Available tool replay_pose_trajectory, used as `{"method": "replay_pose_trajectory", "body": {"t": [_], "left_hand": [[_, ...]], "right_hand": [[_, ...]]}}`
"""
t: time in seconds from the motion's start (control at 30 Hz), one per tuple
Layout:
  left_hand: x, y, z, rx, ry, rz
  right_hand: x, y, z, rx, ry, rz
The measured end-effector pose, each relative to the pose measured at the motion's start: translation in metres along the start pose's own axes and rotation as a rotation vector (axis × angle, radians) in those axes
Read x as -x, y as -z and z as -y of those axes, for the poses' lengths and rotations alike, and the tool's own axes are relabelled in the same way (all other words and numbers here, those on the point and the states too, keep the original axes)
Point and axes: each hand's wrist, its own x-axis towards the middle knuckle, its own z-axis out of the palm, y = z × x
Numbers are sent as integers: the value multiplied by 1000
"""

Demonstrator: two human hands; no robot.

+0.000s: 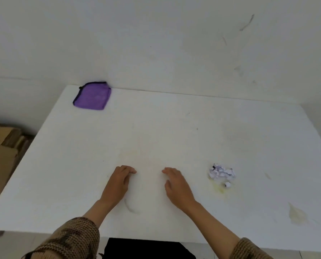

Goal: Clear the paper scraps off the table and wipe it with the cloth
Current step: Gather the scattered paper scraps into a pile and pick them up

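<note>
A crumpled paper scrap (221,172), white with dark print, lies on the white table (174,124) at the front right. A much smaller scrap (227,184) sits just in front of it. A folded purple cloth (92,96) with a dark edge rests at the table's far left corner. My left hand (118,182) and my right hand (176,186) rest palm down near the front middle of the table, fingers loosely curved, holding nothing. The right hand is a short way left of the crumpled scrap.
Yellowish stains mark the table by the scraps (220,189) and at the front right (297,214). Brown cardboard boxes (2,156) stand on the floor to the left. A black object (148,248) sits below the table's front edge. A white wall rises behind the table.
</note>
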Motion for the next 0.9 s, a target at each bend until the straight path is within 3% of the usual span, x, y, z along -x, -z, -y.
{"method": "replay_pose_trajectory", "body": {"t": [0.1,0.3,0.53,0.9], "left_hand": [[15,2,14,-69,-28,-29],[32,-1,14,-137,-73,-54],[33,2,15,-156,190,-231],[22,27,30,-188,-6,-137]], "right_hand": [[-2,-17,6,195,135,123],[3,-22,4,293,168,91],[4,-21,7,410,152,62],[-7,-26,23,458,104,44]]}}
